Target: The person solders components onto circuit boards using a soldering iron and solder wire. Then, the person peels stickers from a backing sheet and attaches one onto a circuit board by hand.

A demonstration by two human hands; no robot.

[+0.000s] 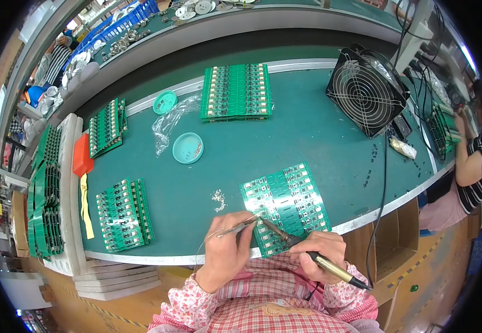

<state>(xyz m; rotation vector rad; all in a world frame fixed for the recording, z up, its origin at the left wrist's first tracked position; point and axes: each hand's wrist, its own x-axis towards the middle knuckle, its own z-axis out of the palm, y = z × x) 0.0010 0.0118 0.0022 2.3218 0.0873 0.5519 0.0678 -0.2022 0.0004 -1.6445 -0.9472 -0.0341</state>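
A green circuit board panel (285, 202) lies at the bench's front edge, lined with rows of small white and dark parts. My right hand (323, 252) is closed round a soldering iron (332, 268), its tip reaching the panel's left side. Between the fingers of my left hand (225, 250) is a pair of tweezers (240, 226), pointing at the same spot. A thin wire, which looks like solder, loops down beside this hand. The tips of both tools nearly meet over the panel; whether they touch it I cannot tell. Tiny loose pale parts (219, 198) lie left of the panel.
Stacked board panels (236, 91) stand at the back, more (121, 216) at the left. Two small round dishes (188, 148), crumpled plastic film (169, 125) and a red box (82, 155) lie around. A black fan (366, 91) stands back right; a cord (384, 183) runs down the right side. Another person (468, 161) sits far right.
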